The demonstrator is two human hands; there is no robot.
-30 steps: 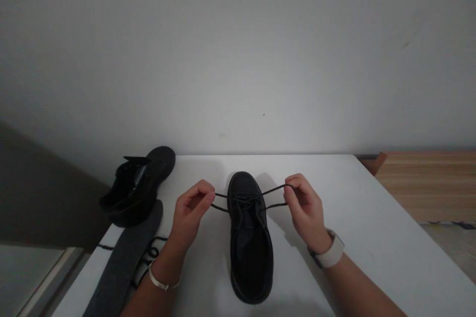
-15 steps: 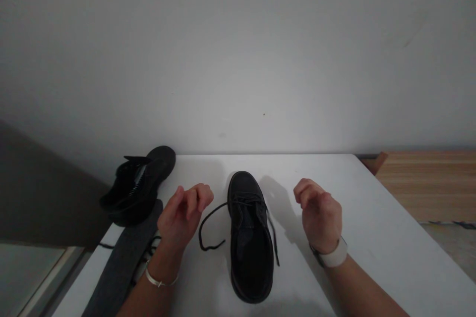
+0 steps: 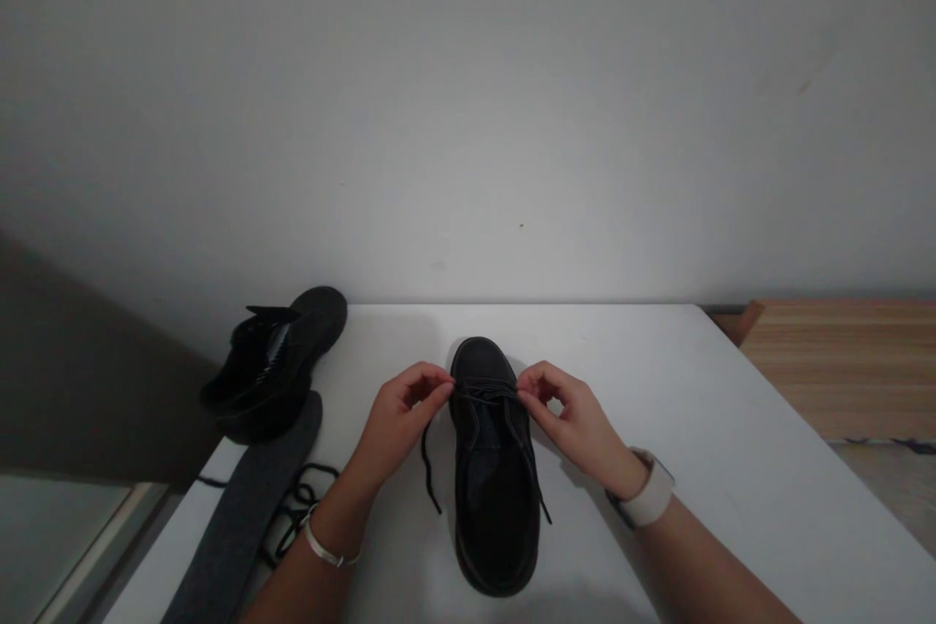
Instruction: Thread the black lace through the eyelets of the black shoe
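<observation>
A black lace-up shoe (image 3: 497,517) stands on the white table with its toe pointing away from me and its opening towards me. A black shoelace (image 3: 431,478) crosses the front of the shoe, one loose end hanging on each side. My left hand (image 3: 406,419) is closed in a pinch on the lace at the shoe's left edge. On the opposite edge, my right hand (image 3: 566,414) pinches the lace between thumb and fingertips. The exact pinch points are small and partly covered by the fingers.
A second black shoe (image 3: 274,366) leans near the wall at the back left. In front of it lie a dark grey insole (image 3: 253,507) and a tangled black lace (image 3: 296,507). A wooden surface (image 3: 840,366) is beyond the right edge of the white table (image 3: 717,468).
Both hands have moved inward from either side of the shoe and closed in pinches on the lace. The left lace end has shifted closer to the shoe.
</observation>
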